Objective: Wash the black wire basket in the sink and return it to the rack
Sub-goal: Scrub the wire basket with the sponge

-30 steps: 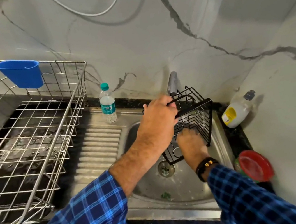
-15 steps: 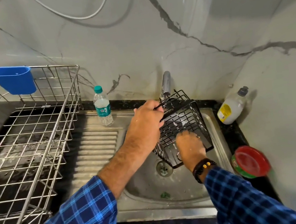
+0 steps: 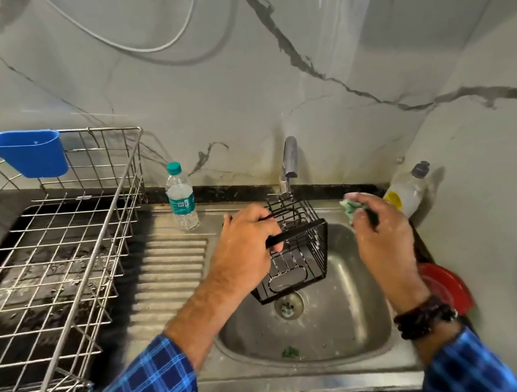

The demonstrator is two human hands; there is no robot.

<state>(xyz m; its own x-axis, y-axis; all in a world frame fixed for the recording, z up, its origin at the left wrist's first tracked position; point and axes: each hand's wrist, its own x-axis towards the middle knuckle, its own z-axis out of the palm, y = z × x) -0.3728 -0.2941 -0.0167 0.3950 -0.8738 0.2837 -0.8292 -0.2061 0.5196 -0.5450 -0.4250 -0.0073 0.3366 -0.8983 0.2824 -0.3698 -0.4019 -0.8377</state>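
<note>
My left hand (image 3: 246, 250) grips the rim of the black wire basket (image 3: 304, 255) and holds it tilted over the steel sink (image 3: 343, 326), just below the tap (image 3: 289, 162). Soap foam clings to the basket's wires. My right hand (image 3: 382, 235) is out of the basket, raised at its right side, and holds a soapy green scrub pad (image 3: 352, 208). The steel wire dish rack (image 3: 61, 254) stands on the counter to the left of the sink.
A blue plastic cup (image 3: 29, 153) hangs on the rack's back rim. A water bottle (image 3: 181, 196) stands on the ribbed drainboard (image 3: 168, 273). A dish soap bottle (image 3: 411, 190) and a red lid (image 3: 446, 286) sit right of the sink, against the wall.
My right hand has come out of the basket and risen to its right with the scrub pad. My left hand has kept its grip on the basket, now more upright under the tap.
</note>
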